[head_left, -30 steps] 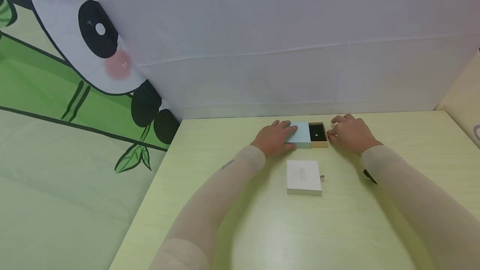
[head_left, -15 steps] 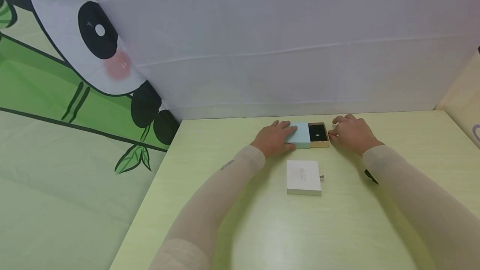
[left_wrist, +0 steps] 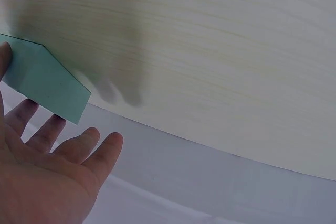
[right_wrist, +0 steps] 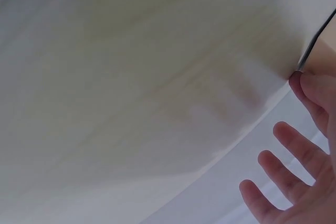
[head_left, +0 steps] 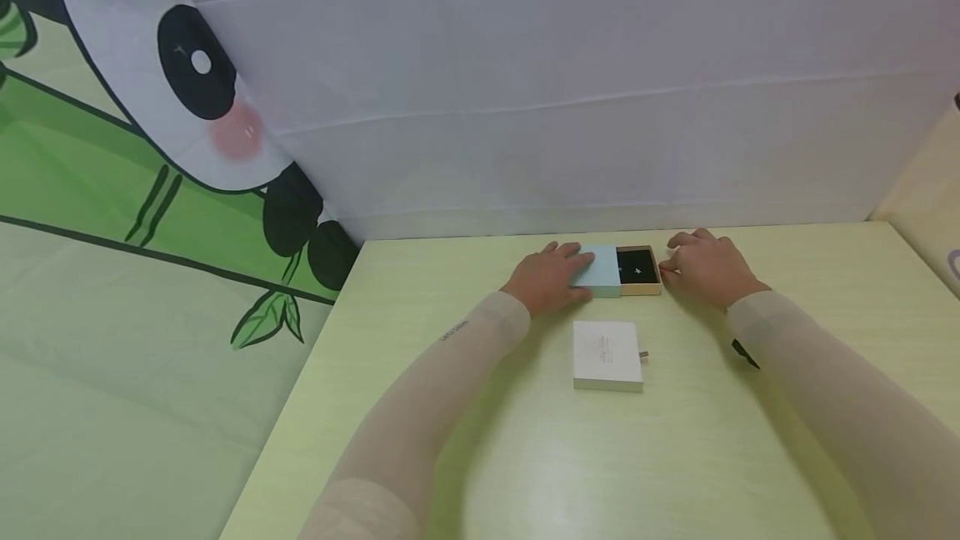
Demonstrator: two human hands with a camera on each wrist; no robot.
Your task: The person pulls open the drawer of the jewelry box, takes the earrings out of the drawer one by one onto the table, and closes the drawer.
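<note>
A light blue drawer-style box (head_left: pixel 597 267) lies near the far edge of the table, its inner tray (head_left: pixel 638 267) pulled partly out to the right. Inside the tray is a black insert with small shiny pieces, too small to tell exactly. My left hand (head_left: pixel 550 277) holds the blue sleeve, thumb at the near side and fingers across it; the left wrist view shows a corner of the sleeve (left_wrist: pixel 52 80) between thumb and fingers. At the tray's right end, my right hand (head_left: pixel 705 269) pinches with thumb and forefinger; what exactly they pinch is mostly hidden. Its other fingers are spread.
Nearer on the table lies a white box (head_left: pixel 606 355) with faint lettering and a small ribbon tab on its right side. A white cloth (head_left: pixel 570 107) hangs behind the table (head_left: pixel 525 457). A printed panda-and-bamboo cloth (head_left: pixel 150 140) covers the left.
The tray has slid slightly farther right out of the blue sleeve, my right hand moving right with it. My left hand and the white box have stayed put.
</note>
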